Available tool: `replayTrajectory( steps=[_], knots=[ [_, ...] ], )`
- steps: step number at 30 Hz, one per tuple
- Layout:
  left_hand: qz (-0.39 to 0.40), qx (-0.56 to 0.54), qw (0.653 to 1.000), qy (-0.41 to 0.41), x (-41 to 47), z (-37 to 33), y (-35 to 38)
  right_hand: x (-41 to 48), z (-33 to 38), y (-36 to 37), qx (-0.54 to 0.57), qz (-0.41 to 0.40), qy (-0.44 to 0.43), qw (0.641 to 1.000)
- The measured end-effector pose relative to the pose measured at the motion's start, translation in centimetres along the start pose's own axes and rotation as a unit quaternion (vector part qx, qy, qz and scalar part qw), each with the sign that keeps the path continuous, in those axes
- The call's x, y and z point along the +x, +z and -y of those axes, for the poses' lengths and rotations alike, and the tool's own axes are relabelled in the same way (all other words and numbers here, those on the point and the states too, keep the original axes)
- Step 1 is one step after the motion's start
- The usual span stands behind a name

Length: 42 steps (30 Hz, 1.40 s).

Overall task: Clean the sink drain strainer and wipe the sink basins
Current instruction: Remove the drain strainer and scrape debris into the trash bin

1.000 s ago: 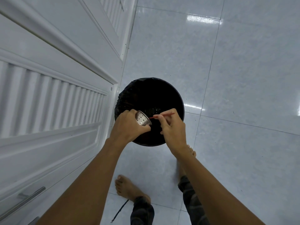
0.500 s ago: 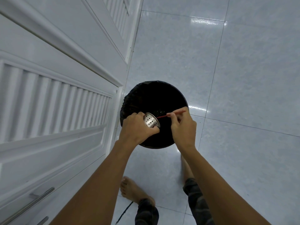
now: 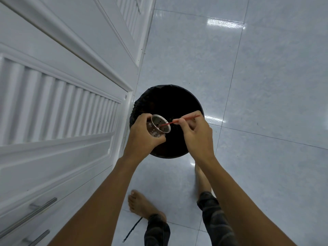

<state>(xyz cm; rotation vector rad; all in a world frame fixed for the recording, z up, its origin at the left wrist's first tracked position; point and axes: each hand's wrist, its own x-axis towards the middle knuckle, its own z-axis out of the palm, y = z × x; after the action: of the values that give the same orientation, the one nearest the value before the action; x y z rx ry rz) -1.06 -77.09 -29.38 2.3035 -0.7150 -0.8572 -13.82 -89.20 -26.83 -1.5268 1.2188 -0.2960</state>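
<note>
My left hand grips a small perforated metal sink strainer, tilted so its open mouth faces right. My right hand pinches a thin red stick whose tip reaches into the strainer's cup. Both hands hover over a round black-lined trash bin standing on the floor.
White louvred cabinet doors with metal bar handles run along the left. Glossy pale floor tiles spread to the right. My bare feet stand just below the bin, with a thin dark strip on the floor.
The strainer has been turned so its open mouth shows, and the red stick's tip has gone from outside it to inside the cup. The view shifted slightly.
</note>
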Motion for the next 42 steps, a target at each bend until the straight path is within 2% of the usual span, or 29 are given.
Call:
replayTrajectory(
  steps=[3, 7, 13, 18, 23, 27, 30, 33, 35, 37, 38, 40, 42],
  knots=[
    [-0.025, -0.035, 0.999, 0.026, -0.7, -0.6, 0.0, -0.9, 0.5, 0.8, 0.004, 0.022, -0.032, 0.999],
    [-0.043, -0.044, 0.998, 0.035, -1.0, -1.1, -0.3, -1.8, 0.5, 1.2, -0.017, -0.003, -0.061, 0.998],
    [-0.066, -0.020, 0.996, 0.052, -1.2, -1.2, -0.3, -2.0, -0.1, 0.0, -0.180, -0.044, -0.082, 0.979],
    [-0.059, 0.007, 0.996, 0.062, -1.1, -0.9, -0.1, -3.9, 0.6, 0.2, -0.132, -0.007, -0.116, 0.984],
    [-0.060, 0.052, 0.995, 0.062, -1.2, -0.4, -0.1, -2.5, 0.2, 0.5, -0.190, -0.027, -0.070, 0.979],
    [-0.056, 0.083, 0.993, 0.060, -0.9, -0.1, 0.0, -3.7, -0.6, 0.8, -0.167, 0.002, -0.103, 0.980],
    [-0.037, 0.110, 0.991, 0.073, -1.0, -0.4, 0.3, -3.4, -1.9, 0.6, -0.166, -0.015, -0.055, 0.984],
    [-0.027, 0.128, 0.990, 0.046, -0.9, -0.2, 0.5, -2.4, -2.3, 0.4, -0.077, -0.073, -0.012, 0.994],
    [-0.023, 0.129, 0.991, 0.025, -0.8, -0.1, 0.6, -2.4, -2.3, 1.1, -0.048, -0.045, -0.025, 0.998],
    [-0.011, 0.133, 0.991, 0.027, -0.8, -0.2, 0.8, -2.5, -2.5, 1.8, -0.071, 0.009, -0.020, 0.997],
    [-0.002, 0.136, 0.990, 0.028, -0.8, -0.2, 0.9, -2.3, -2.8, 1.9, -0.086, 0.010, -0.006, 0.996],
    [0.015, 0.134, 0.991, 0.011, -0.8, 0.0, 1.0, -1.4, -3.2, 1.5, -0.081, -0.044, 0.031, 0.995],
    [0.030, 0.128, 0.991, -0.015, -0.6, 0.5, 0.7, -0.8, -3.2, 1.2, -0.028, -0.086, 0.061, 0.994]
  ],
)
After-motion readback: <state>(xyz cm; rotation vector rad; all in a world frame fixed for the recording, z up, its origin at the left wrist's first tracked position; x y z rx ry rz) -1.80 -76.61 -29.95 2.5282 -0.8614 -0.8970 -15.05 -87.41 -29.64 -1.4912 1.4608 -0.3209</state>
